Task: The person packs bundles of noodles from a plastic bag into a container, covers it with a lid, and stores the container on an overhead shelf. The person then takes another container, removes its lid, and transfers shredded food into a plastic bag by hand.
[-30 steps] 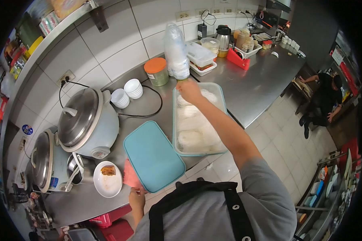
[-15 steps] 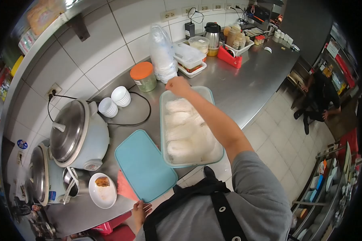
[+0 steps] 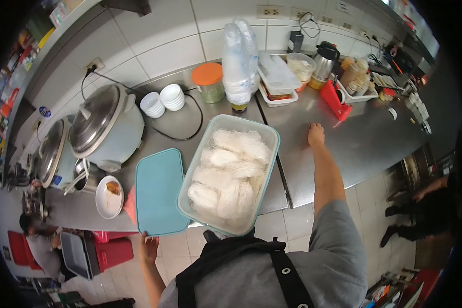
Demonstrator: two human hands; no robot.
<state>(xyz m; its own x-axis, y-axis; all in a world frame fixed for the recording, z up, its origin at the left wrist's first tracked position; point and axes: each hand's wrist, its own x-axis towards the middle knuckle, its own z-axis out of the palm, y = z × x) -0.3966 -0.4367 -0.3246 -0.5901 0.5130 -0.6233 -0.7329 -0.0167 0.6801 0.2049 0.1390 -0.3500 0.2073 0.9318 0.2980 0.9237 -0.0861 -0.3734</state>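
A clear plastic container with several bundles of thin white noodles stands uncovered at the counter's front edge. Left of it lies its flat teal lid. My left hand is at the lid's near-left corner, fingers apart and seemingly touching the edge. To the right of the container, my right hand reaches over the steel counter, its fingers drawn together. A tiny dark tip shows at the fingertips, too small to name.
Two rice cookers, white cups and a bowl with food scraps stand left. Behind are an orange-lidded jar, bagged cups, food boxes and a red holder. Other people are at both sides.
My right hand has moved from above the container's far end to the counter on its right. The view has turned, and the noodle bundles are now uncovered by my arm.
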